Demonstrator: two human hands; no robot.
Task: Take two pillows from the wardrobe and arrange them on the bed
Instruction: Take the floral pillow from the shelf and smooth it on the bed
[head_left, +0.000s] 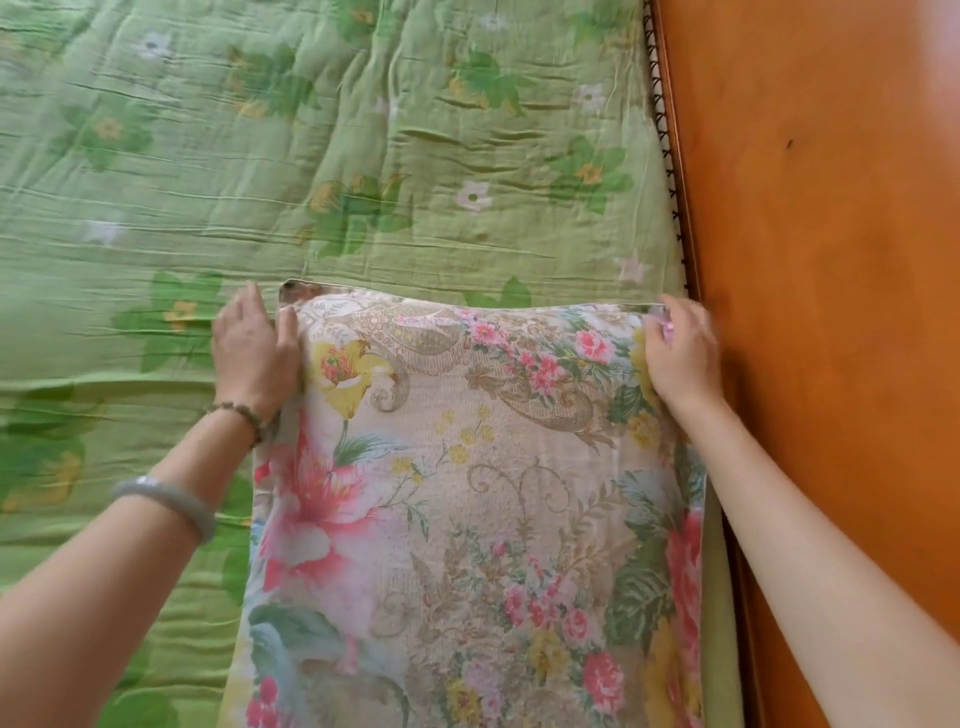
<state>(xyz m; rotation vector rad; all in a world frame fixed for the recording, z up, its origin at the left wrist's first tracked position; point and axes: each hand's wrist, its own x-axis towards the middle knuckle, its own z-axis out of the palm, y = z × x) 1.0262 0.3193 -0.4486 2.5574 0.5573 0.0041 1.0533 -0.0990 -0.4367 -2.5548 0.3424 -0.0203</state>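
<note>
A floral pillow (483, 493) with pink and yellow flowers lies on the bed (311, 156), close to the wooden headboard on the right. My left hand (252, 348) lies against the pillow's far left edge, fingers straight, thumb on the fabric. My right hand (683, 348) pinches the pillow's far right corner, fingers curled over the fabric. Only this one pillow is in view.
The bed is covered with a wrinkled green quilt printed with flowers. An orange-brown wooden headboard (831, 260) runs along the right side, with a dark stitched trim (670, 156) at the mattress edge. Bare quilt stretches beyond and left of the pillow.
</note>
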